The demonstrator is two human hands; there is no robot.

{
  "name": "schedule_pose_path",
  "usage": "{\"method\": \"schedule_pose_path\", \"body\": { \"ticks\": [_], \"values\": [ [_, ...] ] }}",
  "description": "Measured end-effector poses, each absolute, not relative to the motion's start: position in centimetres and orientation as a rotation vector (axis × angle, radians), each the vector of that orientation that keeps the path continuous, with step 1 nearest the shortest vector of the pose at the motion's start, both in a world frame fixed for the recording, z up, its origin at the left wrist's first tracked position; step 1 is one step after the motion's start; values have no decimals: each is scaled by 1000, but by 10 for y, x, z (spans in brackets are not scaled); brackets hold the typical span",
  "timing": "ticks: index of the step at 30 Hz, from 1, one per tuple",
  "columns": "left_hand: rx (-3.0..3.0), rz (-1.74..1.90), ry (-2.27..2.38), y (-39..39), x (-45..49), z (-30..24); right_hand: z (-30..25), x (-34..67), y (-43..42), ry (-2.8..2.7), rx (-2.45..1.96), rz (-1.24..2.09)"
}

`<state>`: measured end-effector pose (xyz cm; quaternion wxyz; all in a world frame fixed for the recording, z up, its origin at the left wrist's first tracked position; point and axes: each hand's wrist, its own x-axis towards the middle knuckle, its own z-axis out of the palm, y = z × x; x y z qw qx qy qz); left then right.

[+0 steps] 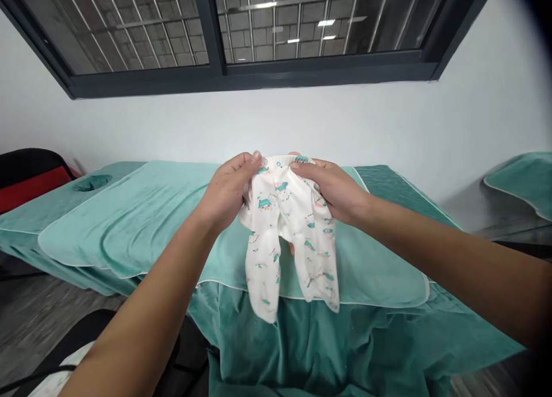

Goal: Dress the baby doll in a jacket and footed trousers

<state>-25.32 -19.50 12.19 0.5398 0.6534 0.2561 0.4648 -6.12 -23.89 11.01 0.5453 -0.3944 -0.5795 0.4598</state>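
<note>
I hold up a small pair of white baby trousers [288,236] with teal prints and closed feet, above a bed. My left hand [227,189] grips the left side of the waistband with its fingers closed. My right hand [331,188] pinches the right side of the waistband, fingers closed too. Both legs of the trousers hang down in front of the bed. Something small and pinkish shows between the two legs; I cannot make out what it is.
The bed [142,213] is a massage table covered with a teal sheet and a lighter teal towel, with a face hole [92,182] at its left end. A red and black object [30,181] lies far left. Another teal-covered bed [524,178] stands right. A dark window [241,29] above.
</note>
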Motion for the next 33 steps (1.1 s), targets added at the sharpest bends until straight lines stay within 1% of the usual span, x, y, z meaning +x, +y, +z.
{"method": "schedule_pose_path", "body": {
  "ticks": [3, 5, 8, 10, 13, 15, 17, 19, 21, 23, 26, 27, 29, 31, 33],
  "values": [
    [1502, 1093, 612, -196, -244, 121, 104, -61, -231, -1322, -912, 1100],
    [1550, 969, 626, -198, -240, 120, 105, -60, -226, -1295, -901, 1089],
    [1723, 690, 650, -200, -240, 117, 110, -56, -223, -1290, -896, 1061],
    [1755, 617, 665, -198, -242, 113, 111, -53, -223, -1312, -917, 1040],
    [1581, 815, 622, -192, -242, 106, 104, -46, -225, -1394, -971, 1055],
    [1445, 941, 575, -187, -239, 101, 96, -43, -226, -1506, -1000, 1140],
    [1350, 964, 553, -184, -234, 95, 89, -42, -224, -1587, -995, 1215],
    [1284, 935, 542, -183, -229, 89, 84, -43, -220, -1538, -957, 1195],
    [1261, 862, 529, -185, -225, 83, 83, -44, -215, -1399, -905, 1118],
    [1304, 700, 512, -188, -225, 80, 84, -44, -209, -1270, -856, 1077],
    [1399, 464, 498, -190, -230, 77, 88, -42, -206, -1191, -800, 1116],
    [1409, 462, 499, -190, -232, 77, 88, -41, -206, -1197, -799, 1154],
    [1382, 573, 495, -189, -234, 75, 88, -38, -209, -1281, -835, 1263],
    [1319, 722, 480, -187, -233, 73, 84, -36, -213, -1460, -929, 1377],
    [1269, 798, 483, -186, -230, 70, 79, -35, -217, -1643, -1050, 1439]
  ]
}}
